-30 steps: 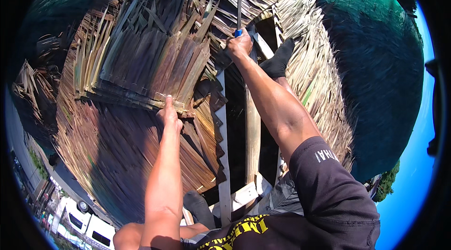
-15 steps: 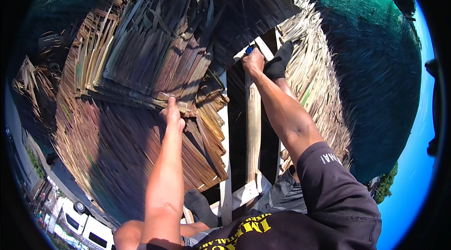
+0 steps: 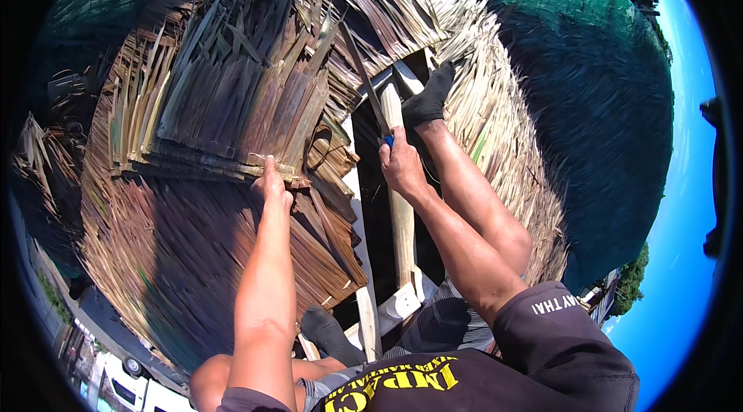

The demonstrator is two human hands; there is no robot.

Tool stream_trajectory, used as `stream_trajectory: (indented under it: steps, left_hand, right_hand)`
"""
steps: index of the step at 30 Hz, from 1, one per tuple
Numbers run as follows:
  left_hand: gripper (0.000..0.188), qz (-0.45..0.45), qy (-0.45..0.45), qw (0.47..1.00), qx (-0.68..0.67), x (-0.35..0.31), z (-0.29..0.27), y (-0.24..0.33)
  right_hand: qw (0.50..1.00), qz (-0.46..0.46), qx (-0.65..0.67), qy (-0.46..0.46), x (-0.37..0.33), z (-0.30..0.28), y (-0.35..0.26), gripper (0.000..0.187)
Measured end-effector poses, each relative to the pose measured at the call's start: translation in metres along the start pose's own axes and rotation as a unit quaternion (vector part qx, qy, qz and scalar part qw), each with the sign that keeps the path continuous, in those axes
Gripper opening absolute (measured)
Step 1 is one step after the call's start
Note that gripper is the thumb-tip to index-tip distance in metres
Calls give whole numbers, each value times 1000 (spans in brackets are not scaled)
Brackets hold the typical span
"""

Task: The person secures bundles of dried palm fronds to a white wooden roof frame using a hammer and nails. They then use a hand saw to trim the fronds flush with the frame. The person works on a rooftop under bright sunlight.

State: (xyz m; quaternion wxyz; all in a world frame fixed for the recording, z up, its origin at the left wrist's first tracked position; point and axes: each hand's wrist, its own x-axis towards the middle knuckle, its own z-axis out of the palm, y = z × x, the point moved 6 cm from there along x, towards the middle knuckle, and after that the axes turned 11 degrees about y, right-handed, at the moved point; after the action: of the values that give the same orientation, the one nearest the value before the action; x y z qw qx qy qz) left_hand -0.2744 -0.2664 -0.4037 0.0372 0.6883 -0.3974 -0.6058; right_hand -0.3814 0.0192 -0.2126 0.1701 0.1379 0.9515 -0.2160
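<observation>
My left hand (image 3: 274, 186) grips the near edge of a stack of brown palm-thatch panels (image 3: 217, 118), thumb on top and the other fingers mostly hidden below. My right hand (image 3: 402, 166) is closed round the blue handle (image 3: 388, 141) of a long knife. Its narrow dark blade (image 3: 362, 70) points away and slightly left, over the gap between the rafters. Under and beyond that hand runs a round pale pole (image 3: 402, 234). More thatch (image 3: 379, 5) lies past the blade tip.
Pale wooden rafters (image 3: 367, 319) frame a dark opening at the middle. My socked feet (image 3: 433, 96) brace on the roof frame, one far right, one near left. Sunlit thatch (image 3: 503, 133) slopes off to the right, beside green netting (image 3: 611, 87). A white vehicle (image 3: 135, 385) stands far below.
My right hand has drawn back toward me with the knife, now showing its blade broadly. The dark thatch flap raised ahead of it has dropped away. My left hand keeps its grip.
</observation>
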Motion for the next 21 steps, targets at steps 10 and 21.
stream_trajectory:
  steps: [10, 21]
  left_hand:
    - [87, 18, 8, 1000, 25, -1, -2, -2]
    - [83, 13, 40, 998, 52, -11, 1, 7]
  right_hand:
    - [962, -67, 191, 184, 10, -32, -12, 25]
    - [993, 106, 53, -18, -17, 8, 39, 37]
